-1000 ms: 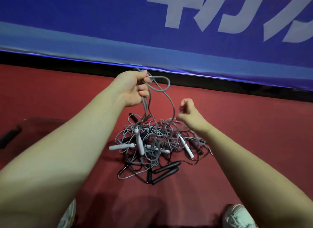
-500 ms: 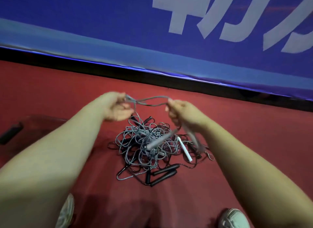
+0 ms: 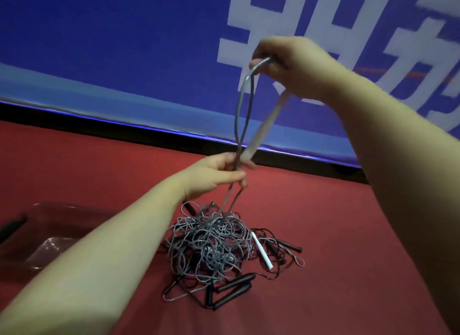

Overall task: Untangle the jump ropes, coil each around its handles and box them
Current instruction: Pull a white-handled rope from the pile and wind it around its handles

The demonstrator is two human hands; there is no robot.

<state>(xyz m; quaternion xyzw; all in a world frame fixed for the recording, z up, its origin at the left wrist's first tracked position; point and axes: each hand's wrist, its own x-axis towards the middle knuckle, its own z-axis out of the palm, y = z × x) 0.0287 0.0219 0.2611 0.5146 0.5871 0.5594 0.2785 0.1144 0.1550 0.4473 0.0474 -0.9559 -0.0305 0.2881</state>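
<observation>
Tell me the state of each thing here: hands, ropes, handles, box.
Right hand: raised, grips the grey loop's top.
Left hand: lower, grips the loop's two strands.
Grey loop: pulled up between the hands.
Hanging white handle: tilted under the right hand, blurred.
Rope pile: tangled on the floor.
Second white handle: lying on the pile.
Black handles: lying at the pile's near edge.
Clear box: looks open, left of the pile.

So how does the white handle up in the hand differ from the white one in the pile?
The raised white plastic handle hangs slanted from the right hand, in mid-air and blurred. The other white handle lies loose in the tangled rope pile, sharp. Both are slim white sticks.
</observation>
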